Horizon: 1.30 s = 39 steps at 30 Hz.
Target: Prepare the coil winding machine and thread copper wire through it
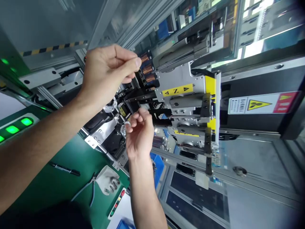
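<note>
My left hand (107, 73) is raised in front of the machine, thumb and index finger pressed together beside a row of copper wire coils (147, 69). Anything inside that pinch is too small to make out. Lower and to the right, my right hand (140, 135) is closed with the palm partly turned up and the fingers curled towards the thumb. Its fingertips are near a dark mechanism with a round, light ring-shaped part (111, 105) to the left. What the right fingers hold, if anything, cannot be seen.
Right of the hands stands a metal plate assembly with a yellow label (177, 90). On the green mat (78, 178) lie a black marker (64, 168), cutting pliers (91, 184) and a grey-white glove (107, 179). Green-lit buttons (19, 125) sit at left, a blue bin (157, 167) below.
</note>
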### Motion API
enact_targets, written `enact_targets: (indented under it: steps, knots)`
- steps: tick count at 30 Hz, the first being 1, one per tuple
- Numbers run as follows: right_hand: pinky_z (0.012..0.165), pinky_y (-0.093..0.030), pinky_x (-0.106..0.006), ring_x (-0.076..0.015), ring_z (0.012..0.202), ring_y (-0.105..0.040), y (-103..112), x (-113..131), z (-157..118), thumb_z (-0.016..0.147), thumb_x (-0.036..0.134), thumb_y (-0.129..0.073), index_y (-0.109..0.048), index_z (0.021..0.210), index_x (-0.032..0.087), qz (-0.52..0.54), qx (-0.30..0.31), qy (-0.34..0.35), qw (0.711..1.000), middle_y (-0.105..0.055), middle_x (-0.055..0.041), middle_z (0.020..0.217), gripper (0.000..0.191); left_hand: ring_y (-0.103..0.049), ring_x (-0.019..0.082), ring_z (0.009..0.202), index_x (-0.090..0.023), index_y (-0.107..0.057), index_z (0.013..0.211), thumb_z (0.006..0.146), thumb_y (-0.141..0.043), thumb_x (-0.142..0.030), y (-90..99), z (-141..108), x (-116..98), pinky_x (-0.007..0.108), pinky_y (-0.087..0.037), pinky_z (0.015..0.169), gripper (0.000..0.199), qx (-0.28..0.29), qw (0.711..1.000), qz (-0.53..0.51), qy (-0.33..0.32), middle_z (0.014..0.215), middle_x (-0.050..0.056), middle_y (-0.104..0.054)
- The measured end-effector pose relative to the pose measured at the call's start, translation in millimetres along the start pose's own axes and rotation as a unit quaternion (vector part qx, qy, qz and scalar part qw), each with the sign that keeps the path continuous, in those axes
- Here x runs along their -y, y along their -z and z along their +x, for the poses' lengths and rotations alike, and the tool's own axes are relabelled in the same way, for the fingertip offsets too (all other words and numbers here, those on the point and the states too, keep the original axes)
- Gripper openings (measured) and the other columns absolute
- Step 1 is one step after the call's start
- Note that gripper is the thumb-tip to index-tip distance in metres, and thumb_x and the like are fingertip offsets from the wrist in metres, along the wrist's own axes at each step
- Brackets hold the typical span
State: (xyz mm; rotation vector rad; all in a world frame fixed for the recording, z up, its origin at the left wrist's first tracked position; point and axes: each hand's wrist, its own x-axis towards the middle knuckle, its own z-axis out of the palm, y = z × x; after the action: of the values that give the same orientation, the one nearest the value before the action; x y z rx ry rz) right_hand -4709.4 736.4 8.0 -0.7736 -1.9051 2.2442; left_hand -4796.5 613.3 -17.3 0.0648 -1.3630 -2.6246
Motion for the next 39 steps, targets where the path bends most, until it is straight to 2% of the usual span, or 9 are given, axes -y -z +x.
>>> enact_targets:
  steps: [3, 6, 12, 17, 26, 32, 39]
  knots:
    - [0.044, -0.039, -0.015, -0.0044, 0.055, -0.044, 5.8, -12.7, -12.9, 0.081, 0.039, -0.088, -0.061, 0.083, 0.023, 0.02, 0.007, -0.042, 0.999, -0.058, 0.0087, 0.07, 0.032, -0.071, 0.018, 0.084, -0.03, -0.082, 0.086, 0.085, -0.092, -0.033, -5.3, 18.1, 1.0, 0.041, -0.068, 0.087, 0.01, -0.001, 1.0, -0.012, 0.023, 0.09, 0.0, -0.083]
    - [0.045, -0.042, -0.014, -0.005, 0.055, -0.045, 9.2, -19.7, -23.3, 0.084, 0.041, -0.089, -0.062, 0.081, 0.023, 0.024, 0.014, -0.068, 0.997, -0.058, 0.0082, 0.069, 0.034, -0.072, 0.017, 0.086, -0.029, -0.083, 0.093, 0.088, -0.088, -0.03, -10.2, 28.1, 5.0, 0.039, -0.068, 0.088, 0.006, 0.005, 0.999, -0.004, 0.047, 0.092, -0.001, -0.082]
    - [0.046, -0.045, -0.013, -0.0053, 0.054, -0.046, 8.9, -13.1, -25.9, 0.087, 0.038, -0.089, -0.061, 0.077, 0.022, 0.03, 0.023, -0.08, 0.996, -0.058, 0.0077, 0.066, 0.034, -0.077, 0.013, 0.086, -0.022, -0.083, 0.1, 0.092, -0.084, -0.029, -9.3, 39.7, 21.7, 0.025, -0.067, 0.082, 0.011, 0.029, 0.996, -0.016, 0.079, 0.094, 0.001, -0.081]
    - [0.045, -0.047, -0.013, -0.005, 0.051, -0.048, 2.8, -6.8, -23.6, 0.093, 0.036, -0.085, -0.062, 0.076, 0.022, 0.034, 0.045, -0.062, 0.997, -0.061, 0.0074, 0.067, 0.032, -0.079, 0.014, 0.091, -0.021, -0.083, 0.1, 0.092, -0.086, -0.031, -10.6, 49.9, 32.6, 0.021, -0.068, 0.08, 0.013, 0.064, 0.992, -0.054, 0.095, 0.096, 0.002, -0.082]
    - [0.045, -0.048, -0.012, -0.0046, 0.05, -0.05, 1.7, -4.4, -20.6, 0.093, 0.035, -0.086, -0.066, 0.077, 0.022, 0.037, 0.049, -0.046, 0.997, -0.061, 0.0073, 0.067, 0.029, -0.08, 0.013, 0.089, -0.02, -0.083, 0.1, 0.094, -0.085, -0.031, -14.9, 55.1, 33.0, 0.022, -0.069, 0.082, 0.013, 0.102, 0.984, -0.058, 0.135, 0.096, 0.003, -0.081]
    - [0.044, -0.048, -0.012, -0.0048, 0.051, -0.048, 3.4, -5.8, -18.9, 0.092, 0.036, -0.087, -0.064, 0.076, 0.022, 0.031, 0.044, -0.045, 0.998, -0.06, 0.0073, 0.067, 0.031, -0.078, 0.013, 0.089, -0.02, -0.084, 0.103, 0.095, -0.084, -0.032, -12.7, 54.9, 38.8, 0.022, -0.068, 0.082, 0.014, 0.122, 0.982, -0.059, 0.135, 0.097, 0.004, -0.081]
    - [0.044, -0.048, -0.013, -0.0053, 0.05, -0.047, 0.5, -7.3, -17.3, 0.09, 0.041, -0.087, -0.061, 0.076, 0.022, 0.007, 0.038, -0.051, 0.998, -0.059, 0.0072, 0.066, 0.035, -0.079, 0.016, 0.092, -0.021, -0.082, 0.101, 0.094, -0.085, -0.032, -16.2, 57.9, 36.2, 0.027, -0.07, 0.086, 0.014, 0.101, 0.985, -0.047, 0.132, 0.092, 0.003, -0.081]
